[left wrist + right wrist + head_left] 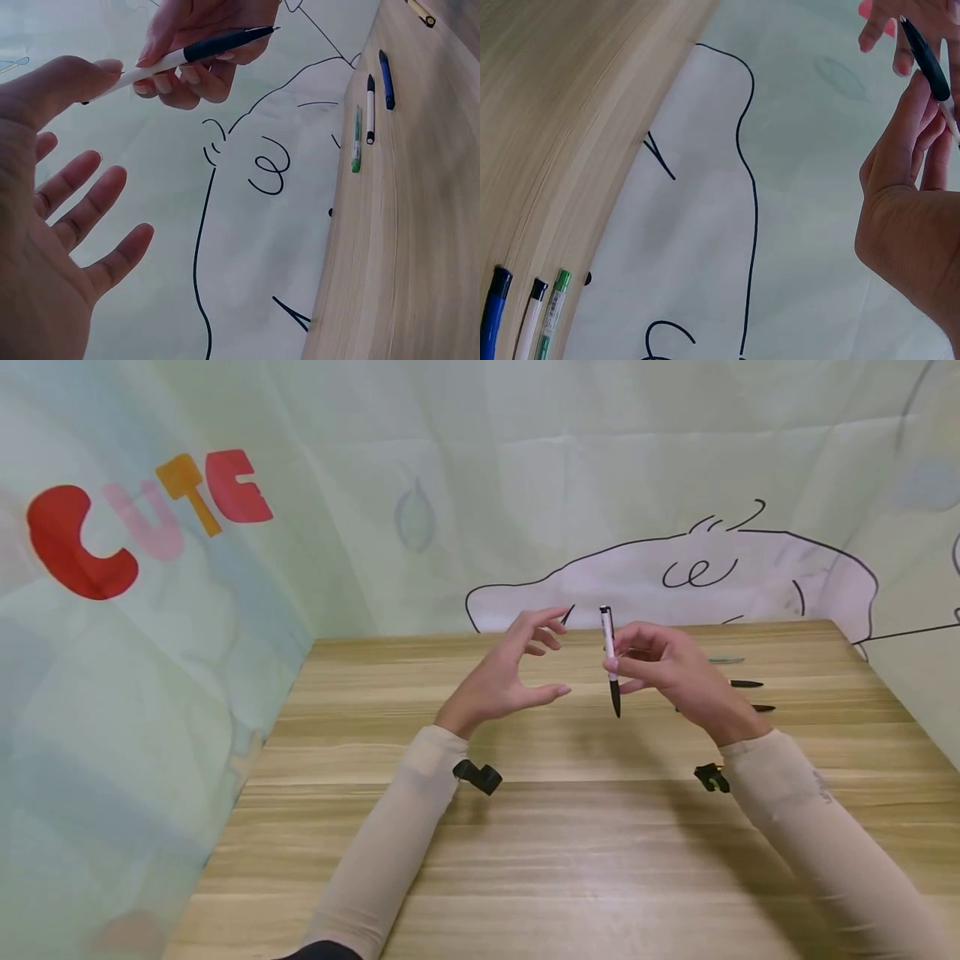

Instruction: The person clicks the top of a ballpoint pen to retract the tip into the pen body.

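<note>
My right hand (pixel 675 672) pinches a white ballpoint pen (pixel 607 639) with a black grip section between thumb and fingers. The pen stands nearly upright above the table, its tip pointing down and its clip end up. To its left my left hand (pixel 510 668) hangs in the air, thumb and fingers spread apart and holding nothing. A gap shows between this hand and the pen in the head view. In the left wrist view, the left thumb (pixel 75 79) overlaps the pen's clip end; the right wrist view shows the black grip section (pixel 924 58) near the frame's edge.
On the wooden table (pixel 420 827) behind my right hand lie a green pen (pixel 356 142), a white pen with black ends (pixel 370 112) and a blue pen (pixel 387 79). A yellow pen (pixel 421 13) lies farther along. A printed cloth (pixel 390 468) hangs behind the table.
</note>
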### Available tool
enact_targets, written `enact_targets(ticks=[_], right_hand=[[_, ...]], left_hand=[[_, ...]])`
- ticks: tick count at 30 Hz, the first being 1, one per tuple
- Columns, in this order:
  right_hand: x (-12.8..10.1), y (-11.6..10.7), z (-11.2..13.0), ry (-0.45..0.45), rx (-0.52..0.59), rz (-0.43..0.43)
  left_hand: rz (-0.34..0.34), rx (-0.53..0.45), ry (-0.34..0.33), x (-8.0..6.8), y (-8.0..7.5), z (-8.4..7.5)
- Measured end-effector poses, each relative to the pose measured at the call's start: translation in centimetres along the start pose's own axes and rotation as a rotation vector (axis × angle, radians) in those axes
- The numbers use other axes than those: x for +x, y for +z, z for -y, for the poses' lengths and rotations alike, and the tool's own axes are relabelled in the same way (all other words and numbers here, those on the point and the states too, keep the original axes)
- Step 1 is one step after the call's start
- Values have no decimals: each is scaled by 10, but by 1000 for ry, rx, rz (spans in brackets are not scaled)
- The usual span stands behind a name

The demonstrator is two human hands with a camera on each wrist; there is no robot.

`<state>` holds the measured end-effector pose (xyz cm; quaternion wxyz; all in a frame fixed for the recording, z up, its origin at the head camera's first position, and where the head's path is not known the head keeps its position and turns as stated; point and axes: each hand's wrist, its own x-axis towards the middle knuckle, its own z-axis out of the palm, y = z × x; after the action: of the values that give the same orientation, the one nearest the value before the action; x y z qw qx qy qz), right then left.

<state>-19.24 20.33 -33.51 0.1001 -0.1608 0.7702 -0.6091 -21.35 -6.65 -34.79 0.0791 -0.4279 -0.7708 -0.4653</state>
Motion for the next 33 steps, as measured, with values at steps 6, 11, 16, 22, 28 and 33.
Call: enact_targets(ticks=[6, 11, 16, 22, 28, 33], right_hand=[[5, 6, 1, -7, 10, 11], [9, 10, 0, -27, 41, 12], [11, 14, 2, -35, 62, 4], [14, 19, 4, -41, 107, 1], [16, 25, 6, -49, 172, -4], [19, 29, 7, -40, 210, -13]], left_hand=[[10, -3, 11, 6, 3, 0], [10, -49, -6, 11, 7, -3], [5, -99, -14, 15, 6, -18], [14, -92, 3, 19, 6, -25], [13, -103, 40, 22, 13, -6], [16, -93, 60, 23, 14, 1]])
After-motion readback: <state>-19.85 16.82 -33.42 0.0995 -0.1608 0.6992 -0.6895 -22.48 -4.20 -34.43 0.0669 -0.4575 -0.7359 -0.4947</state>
